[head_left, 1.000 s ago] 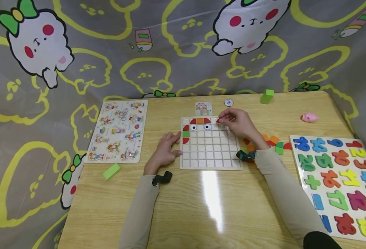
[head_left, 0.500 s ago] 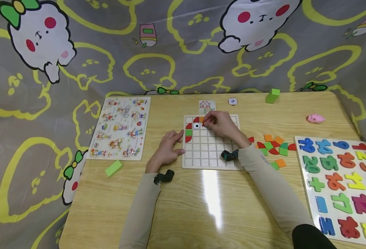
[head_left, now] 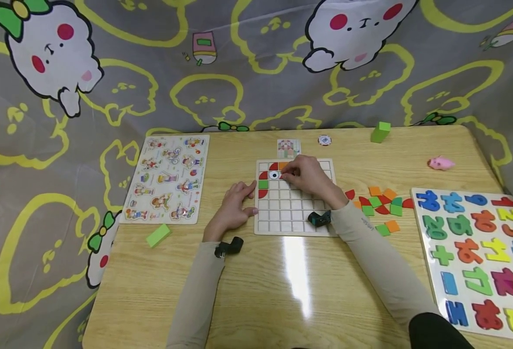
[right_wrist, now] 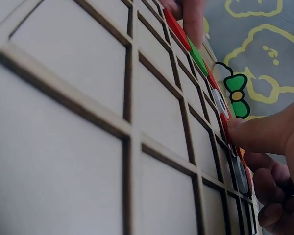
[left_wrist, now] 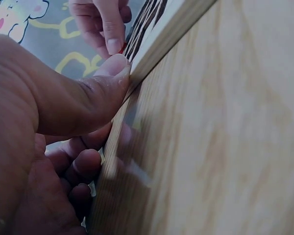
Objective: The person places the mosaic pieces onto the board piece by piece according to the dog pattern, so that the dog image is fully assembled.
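My right hand (head_left: 310, 178) pinches a small red tile (right_wrist: 225, 127) between thumb and fingers, low over the wooden grid board (head_left: 284, 209). In the right wrist view that tile sits between two eye tiles (right_wrist: 241, 175). Along the board's upper left lie red tiles (head_left: 263, 194), a green square tile (head_left: 263, 184) and an orange tile (head_left: 282, 166). The right hand hides the second eye tile in the head view. My left hand (head_left: 230, 209) rests at the board's left edge, thumb (left_wrist: 105, 85) and forefinger spread apart and touching the rim.
Loose red, green and orange tiles (head_left: 383, 199) lie right of the board. A number puzzle (head_left: 453, 257) stands farther right, a picture puzzle (head_left: 165, 179) at left. Behind the board are a pattern card (head_left: 288, 148) and a round chip (head_left: 324, 140). Green blocks (head_left: 380, 132) and a pink pig (head_left: 440, 163) are about.
My right hand has moved left across the board's top with the red tile, from the upper right cells to between the eye tiles. The left hand stays at the board's edge.
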Demonstrator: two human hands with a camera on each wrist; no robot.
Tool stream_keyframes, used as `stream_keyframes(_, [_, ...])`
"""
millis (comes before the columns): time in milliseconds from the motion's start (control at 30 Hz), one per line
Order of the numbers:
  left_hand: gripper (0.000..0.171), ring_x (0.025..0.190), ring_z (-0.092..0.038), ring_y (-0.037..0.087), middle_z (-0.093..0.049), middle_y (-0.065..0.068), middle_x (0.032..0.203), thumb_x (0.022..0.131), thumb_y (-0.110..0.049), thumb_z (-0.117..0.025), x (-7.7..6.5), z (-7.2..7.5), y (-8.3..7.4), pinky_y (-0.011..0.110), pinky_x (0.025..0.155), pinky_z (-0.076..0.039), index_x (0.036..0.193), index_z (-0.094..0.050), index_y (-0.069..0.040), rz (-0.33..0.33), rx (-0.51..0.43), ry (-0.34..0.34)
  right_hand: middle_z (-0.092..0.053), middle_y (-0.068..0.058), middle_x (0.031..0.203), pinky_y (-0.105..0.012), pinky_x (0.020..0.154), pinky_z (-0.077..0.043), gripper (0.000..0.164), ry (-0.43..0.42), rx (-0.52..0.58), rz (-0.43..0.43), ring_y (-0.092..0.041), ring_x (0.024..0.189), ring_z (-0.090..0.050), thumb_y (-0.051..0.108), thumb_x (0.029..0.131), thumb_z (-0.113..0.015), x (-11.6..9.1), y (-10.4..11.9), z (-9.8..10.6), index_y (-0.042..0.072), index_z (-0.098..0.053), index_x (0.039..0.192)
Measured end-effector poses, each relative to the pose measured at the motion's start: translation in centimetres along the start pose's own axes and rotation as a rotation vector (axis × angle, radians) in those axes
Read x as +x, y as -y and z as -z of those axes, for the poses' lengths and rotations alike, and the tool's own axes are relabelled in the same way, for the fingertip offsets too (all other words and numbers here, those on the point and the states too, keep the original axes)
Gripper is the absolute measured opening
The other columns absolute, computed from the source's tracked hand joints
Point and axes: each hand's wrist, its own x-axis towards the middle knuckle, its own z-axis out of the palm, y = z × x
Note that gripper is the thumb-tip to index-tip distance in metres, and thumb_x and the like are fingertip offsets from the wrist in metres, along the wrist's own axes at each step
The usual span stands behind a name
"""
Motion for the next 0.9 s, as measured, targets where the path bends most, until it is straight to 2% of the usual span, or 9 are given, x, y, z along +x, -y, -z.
stream_keyframes(200, [0.079,0.097,-0.038,0.019,-0.048,0.003,0.102,0.084,-0.016,-0.076,-0.11,-0.16,0.14,0.034,0.087,-0.029,0.153,-0.037,-0.011,0.016,-0.004,0.001,-0.068,-0.001,0.085,-0.035,0.065,-0.04,0.011,0.003,-0.013,0.028,-0.017,0.072,-0.05,0.018,0.09,-0.072,-0.02,-0.07,0.2,0.013,-0.08,0.096])
stream_keyframes(400, [0.08,0.098,-0.039,0.019,-0.048,0.003,0.102,0.084,-0.016,-0.076,-0.14,-0.26,0.23,0.035,0.089,-0.029,0.153,-0.037,-0.01,0.006,-0.01,0.0,-0.068,-0.001,0.088,-0.034,0.066,-0.043,0.012,0.007,0.004,0.024,-0.017,0.073,-0.053,0.017,0.088,-0.074,-0.3,-0.27,0.44,0.013,-0.079,0.098])
stream_keyframes(900, [0.079,0.097,-0.039,0.019,-0.048,0.002,0.101,0.084,-0.016,-0.076,0.0,-0.2,-0.01,0.035,0.088,-0.029,0.153,-0.037,-0.009,0.001,-0.001,-0.005,-0.065,0.0,0.082,-0.034,0.063,-0.04,0.011,0.038,-0.011,0.002,-0.016,0.069,-0.05,0.018,0.087,-0.075,0.01,-0.29,0.56,0.014,-0.079,0.096])
